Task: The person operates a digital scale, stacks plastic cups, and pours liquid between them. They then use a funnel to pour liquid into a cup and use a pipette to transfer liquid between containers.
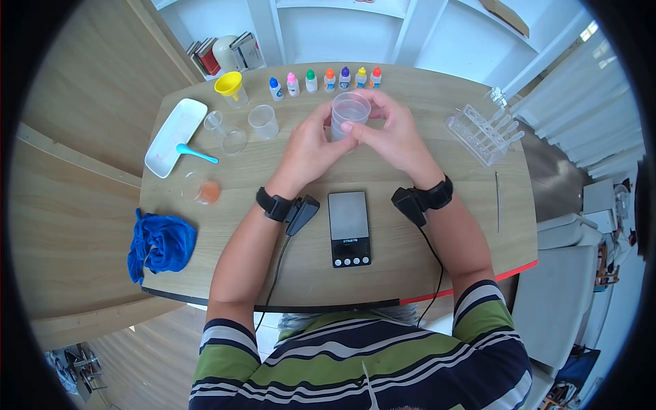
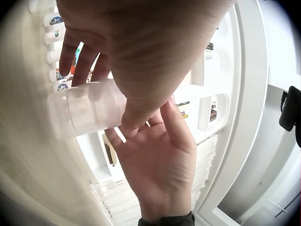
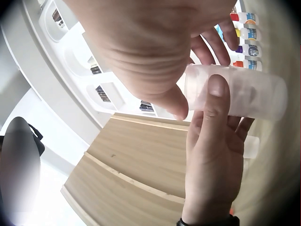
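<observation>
Both hands hold a translucent plastic cup upright beyond the middle of the table, in front of a row of small bottles. My left hand grips it from the left, and in the right wrist view the left thumb lies along the cup's wall. From the other side my right hand holds it, its fingers reaching round the far side. In the left wrist view the cup lies between the fingers of both hands. Part of the cup's wall is hidden behind the thumbs.
Capped colour bottles line the back edge. Leftward are a yellow funnel on a cup, a clear cup, a white tray, a blue spoon and a blue cloth. A scale lies nearer; right, a clear rack.
</observation>
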### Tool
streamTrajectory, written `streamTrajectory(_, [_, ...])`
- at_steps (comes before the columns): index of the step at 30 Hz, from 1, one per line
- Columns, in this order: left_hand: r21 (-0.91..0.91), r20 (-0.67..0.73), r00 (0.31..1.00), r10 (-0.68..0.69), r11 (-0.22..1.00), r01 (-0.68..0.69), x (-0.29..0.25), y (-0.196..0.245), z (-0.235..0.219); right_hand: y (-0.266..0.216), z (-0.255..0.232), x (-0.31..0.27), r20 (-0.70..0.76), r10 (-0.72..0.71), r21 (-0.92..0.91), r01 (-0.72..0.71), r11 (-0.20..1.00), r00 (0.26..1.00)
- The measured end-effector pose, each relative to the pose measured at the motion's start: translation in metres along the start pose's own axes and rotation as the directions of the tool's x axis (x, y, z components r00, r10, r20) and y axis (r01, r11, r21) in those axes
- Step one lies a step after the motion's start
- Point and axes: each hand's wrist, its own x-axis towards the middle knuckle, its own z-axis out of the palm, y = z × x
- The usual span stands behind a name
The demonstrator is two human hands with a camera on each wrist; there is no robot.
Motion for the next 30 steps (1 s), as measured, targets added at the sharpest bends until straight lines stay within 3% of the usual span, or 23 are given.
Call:
streamTrajectory(4, [0.039, 0.022, 1.0, -0.007, 0.999, 0.006, -0.001, 0.008, -0.001, -0.006, -0.003, 0.0, -0.036, -0.008, 0.08, 0.011, 0.997, 0.999])
streamTrajectory(6, [0.035, 0.034, 0.999, -0.033, 0.999, 0.032, -0.001, 0.008, -0.001, -0.005, -0.008, 0.002, -0.187, -0.15, 0.065, 0.165, 0.984, 0.971])
streamTrajectory(9, [0.055, 0.042, 0.997, -0.069, 0.996, 0.066, -0.002, 0.003, 0.0, -0.015, -0.02, 0.005, -0.288, -0.155, 0.221, 0.223, 0.949, 0.945])
streamTrajectory(13, [0.109, 0.008, 0.999, -0.046, 0.993, 0.045, -0.002, 0.01, -0.001, -0.018, -0.021, 0.002, -0.268, -0.056, 0.301, 0.138, 0.944, 0.962])
streamTrajectory(15, [0.143, 0.007, 0.999, -0.037, 0.989, 0.036, -0.001, 0.012, 0.0, -0.004, -0.013, 0.004, -0.175, -0.033, 0.251, 0.077, 0.965, 0.984])
streamTrajectory(17, [0.134, 0.001, 0.998, 0.06, 0.989, -0.059, -0.002, 0.011, 0.001, -0.004, -0.004, 0.003, -0.137, -0.052, 0.169, 0.075, 0.983, 0.989])
streamTrajectory(18, [0.135, 0.003, 0.998, 0.059, 0.989, -0.059, -0.003, 0.01, 0.0, -0.004, -0.001, 0.002, -0.093, -0.067, 0.085, 0.075, 0.994, 0.993])
streamTrajectory(21, [0.167, 0.01, 1.0, -0.008, 0.986, 0.007, -0.003, 0.014, -0.003, -0.002, 0.003, 0.0, -0.07, -0.032, 0.121, 0.04, 0.992, 0.997])
streamTrajectory(27, [0.045, 0.019, 0.999, -0.026, 0.999, 0.026, -0.001, 0.003, 0.0, 0.002, 0.004, 0.002, -0.076, -0.055, 0.179, 0.068, 0.982, 0.996])
streamTrajectory(29, [-0.159, 0.053, 0.994, -0.091, 0.982, 0.098, 0.0, 0.002, 0.003, 0.004, 0.006, 0.0, -0.11, -0.039, 0.237, 0.064, 0.969, 0.993])
streamTrajectory(30, [-0.159, 0.053, 0.994, -0.091, 0.982, 0.099, 0.0, 0.001, 0.003, 0.004, 0.007, 0.0, -0.142, -0.022, 0.294, 0.063, 0.954, 0.99])
